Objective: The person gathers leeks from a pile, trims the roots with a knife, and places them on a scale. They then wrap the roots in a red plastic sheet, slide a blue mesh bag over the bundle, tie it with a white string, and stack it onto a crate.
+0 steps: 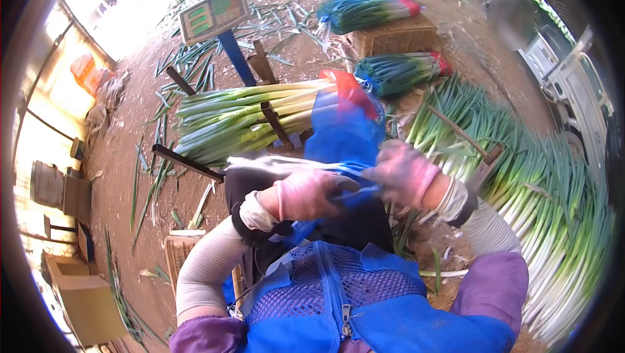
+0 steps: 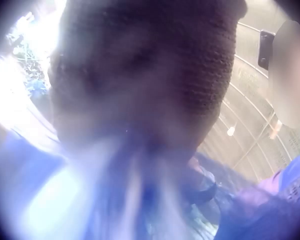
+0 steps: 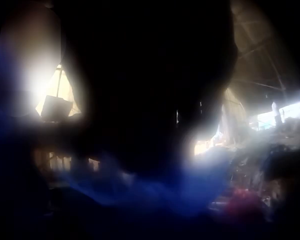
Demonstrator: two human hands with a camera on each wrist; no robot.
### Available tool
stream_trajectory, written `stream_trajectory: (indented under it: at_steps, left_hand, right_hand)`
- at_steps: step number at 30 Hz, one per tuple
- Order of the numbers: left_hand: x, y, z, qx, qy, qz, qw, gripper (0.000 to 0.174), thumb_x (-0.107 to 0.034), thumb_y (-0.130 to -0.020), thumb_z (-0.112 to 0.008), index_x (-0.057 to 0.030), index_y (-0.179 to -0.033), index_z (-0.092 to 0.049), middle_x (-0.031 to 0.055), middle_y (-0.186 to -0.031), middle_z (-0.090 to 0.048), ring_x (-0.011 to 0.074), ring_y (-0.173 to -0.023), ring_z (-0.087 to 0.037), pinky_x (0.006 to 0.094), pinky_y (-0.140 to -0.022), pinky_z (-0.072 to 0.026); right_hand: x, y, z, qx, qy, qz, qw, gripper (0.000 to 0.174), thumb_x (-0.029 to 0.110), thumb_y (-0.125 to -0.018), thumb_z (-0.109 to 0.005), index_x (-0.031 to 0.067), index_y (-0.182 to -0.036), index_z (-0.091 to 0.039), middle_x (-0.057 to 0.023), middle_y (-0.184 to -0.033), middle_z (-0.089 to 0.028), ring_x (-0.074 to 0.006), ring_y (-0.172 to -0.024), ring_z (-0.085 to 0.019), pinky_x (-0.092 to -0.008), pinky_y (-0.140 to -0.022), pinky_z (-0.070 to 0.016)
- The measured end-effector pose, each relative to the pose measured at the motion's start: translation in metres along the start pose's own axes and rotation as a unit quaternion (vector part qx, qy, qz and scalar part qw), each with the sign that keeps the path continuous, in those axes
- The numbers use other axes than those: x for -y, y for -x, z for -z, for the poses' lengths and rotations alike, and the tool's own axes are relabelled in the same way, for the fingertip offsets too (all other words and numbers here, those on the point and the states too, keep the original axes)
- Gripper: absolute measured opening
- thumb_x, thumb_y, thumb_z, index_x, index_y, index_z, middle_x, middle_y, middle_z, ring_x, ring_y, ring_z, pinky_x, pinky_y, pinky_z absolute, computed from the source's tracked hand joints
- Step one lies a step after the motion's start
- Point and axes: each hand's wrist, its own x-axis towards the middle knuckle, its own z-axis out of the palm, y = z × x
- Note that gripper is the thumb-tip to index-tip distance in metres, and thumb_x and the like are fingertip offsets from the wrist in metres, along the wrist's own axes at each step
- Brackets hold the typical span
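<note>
A produce packing yard with bare brown earth ground (image 1: pixel 124 177), long green-and-white leek stalks (image 1: pixel 547 216) in a big heap, tied green bundles (image 1: pixel 368 14), a weighing scale with grey display panel (image 1: pixel 214 15), a white truck (image 1: pixel 576 92)

Pink, blue and leek-green fill my head feed.
I get dusty pink on the left hand (image 1: pixel 307 195) and the right hand (image 1: pixel 405 174), both greyer toward the fingers; cream, ribbed lower sleeves (image 1: pixel 209 267); purple upper sleeves (image 1: pixel 491 288); and a bright blue vest (image 1: pixel 416 325) with a mesh pattern over purple. The plastic (image 1: pixel 345 133) reads translucent blue, the wrap (image 1: pixel 347 86) red. My nearest leeks (image 1: pixel 228 118) run green to creamy white in long stripes; the spread leeks (image 1: pixel 540 203) go from deep green to white. I also pick up a tan, woven-patterned basket (image 1: pixel 396 38), green panels on a pale grey scale (image 1: pixel 215 15), and reddish-brown ground (image 1: pixel 124 183).
</note>
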Motion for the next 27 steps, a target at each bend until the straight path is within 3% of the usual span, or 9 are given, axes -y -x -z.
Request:
stream_trajectory:
  at_steps: [4,9,11,13,16,19,21,23,27]
  left_hand:
    - [0.020,0.003,0.017,-0.015,-0.203,0.088,0.975,0.028,-0.025,-0.077,-0.067,-0.0082,-0.100,-0.067,0.0123,-0.087,-0.063,0.0324,-0.082,-0.063,0.0411,-0.074,-0.0509]
    - [0.027,-0.007,0.044,-0.177,-0.286,0.115,0.935,0.016,-0.027,-0.079,-0.066,-0.0167,-0.089,-0.072,0.0094,-0.086,-0.065,0.0322,-0.075,-0.065,0.0429,-0.068,-0.0526]
    - [0.034,-0.017,0.047,-0.228,-0.227,0.049,0.945,0.018,-0.027,-0.083,-0.066,-0.0137,-0.093,-0.072,0.0076,-0.086,-0.067,0.0268,-0.072,-0.065,0.0376,-0.063,-0.0522]
    - [0.038,-0.030,0.038,-0.249,-0.135,-0.021,0.959,0.015,-0.024,-0.084,-0.067,-0.0106,-0.090,-0.071,0.0040,-0.081,-0.067,0.0177,-0.064,-0.064,0.0329,-0.055,-0.0496]
    - [-0.019,-0.048,0.020,-0.013,0.202,0.160,0.966,0.044,-0.044,-0.094,-0.059,-0.0017,-0.103,-0.066,0.0041,-0.079,-0.068,0.0110,-0.071,-0.064,0.0262,-0.063,-0.0520]
    - [-0.023,-0.060,-0.020,0.110,0.447,0.106,0.881,0.055,-0.050,-0.092,-0.058,-0.0002,-0.113,-0.061,0.0059,-0.096,-0.068,0.0123,-0.085,-0.064,0.0281,-0.075,-0.0523]
    - [-0.021,-0.067,-0.031,0.012,0.443,0.093,0.892,0.041,-0.037,-0.096,-0.058,0.0003,-0.115,-0.059,0.0045,-0.100,-0.065,0.0111,-0.087,-0.062,0.0275,-0.078,-0.0507]
    - [-0.008,-0.076,-0.033,-0.081,0.384,0.064,0.917,0.034,-0.028,-0.097,-0.058,0.0008,-0.113,-0.059,0.0034,-0.096,-0.065,0.0109,-0.084,-0.061,0.0268,-0.077,-0.0502]
    - [0.005,-0.062,-0.018,-0.169,0.560,0.067,0.808,0.036,-0.032,-0.099,-0.052,-0.0005,-0.116,-0.059,0.0024,-0.100,-0.065,0.0091,-0.085,-0.060,0.0266,-0.076,-0.0496]
  right_hand:
    - [-0.029,0.048,0.011,-0.125,0.099,-0.083,0.984,0.016,0.025,-0.066,-0.070,0.0174,-0.080,-0.069,-0.0049,-0.071,-0.064,-0.0261,-0.085,-0.060,-0.0407,-0.082,-0.0464]
    - [0.023,0.098,0.030,0.263,-0.113,-0.348,0.893,0.028,0.037,-0.086,-0.063,0.0149,-0.101,-0.071,-0.0118,-0.086,-0.069,-0.0309,-0.083,-0.065,-0.0422,-0.087,-0.0489]
    - [0.031,0.144,-0.023,0.169,-0.164,-0.211,0.949,0.022,0.030,-0.088,-0.062,0.0167,-0.103,-0.070,-0.0147,-0.082,-0.068,-0.0270,-0.077,-0.068,-0.0392,-0.069,-0.0543]
    - [0.040,0.141,-0.023,0.048,-0.157,-0.327,0.930,0.026,0.029,-0.092,-0.059,0.0108,-0.108,-0.067,-0.0170,-0.087,-0.068,-0.0285,-0.072,-0.068,-0.0370,-0.062,-0.0547]
    - [0.046,0.116,-0.014,-0.216,-0.115,-0.513,0.823,0.030,0.028,-0.093,-0.057,0.0068,-0.114,-0.063,-0.0172,-0.087,-0.068,-0.0301,-0.072,-0.068,-0.0352,-0.061,-0.0550]
    - [0.048,0.086,-0.042,-0.270,0.054,-0.309,0.910,0.030,0.028,-0.093,-0.057,0.0084,-0.114,-0.062,-0.0170,-0.083,-0.067,-0.0306,-0.066,-0.066,-0.0366,-0.056,-0.0532]
    - [0.065,0.052,-0.048,-0.089,-0.003,-0.335,0.938,0.037,0.033,-0.091,-0.059,0.0074,-0.118,-0.061,-0.0172,-0.082,-0.066,-0.0311,-0.068,-0.065,-0.0404,-0.059,-0.0517]
    - [0.067,0.038,-0.052,-0.139,-0.048,-0.250,0.957,0.044,0.039,-0.089,-0.060,0.0059,-0.119,-0.060,-0.0171,-0.082,-0.065,-0.0325,-0.071,-0.064,-0.0430,-0.063,-0.0507]
    - [0.055,0.039,-0.049,-0.116,-0.172,-0.158,0.965,0.049,0.046,-0.089,-0.058,0.0111,-0.123,-0.057,-0.0141,-0.084,-0.065,-0.0320,-0.082,-0.063,-0.0424,-0.076,-0.0502]
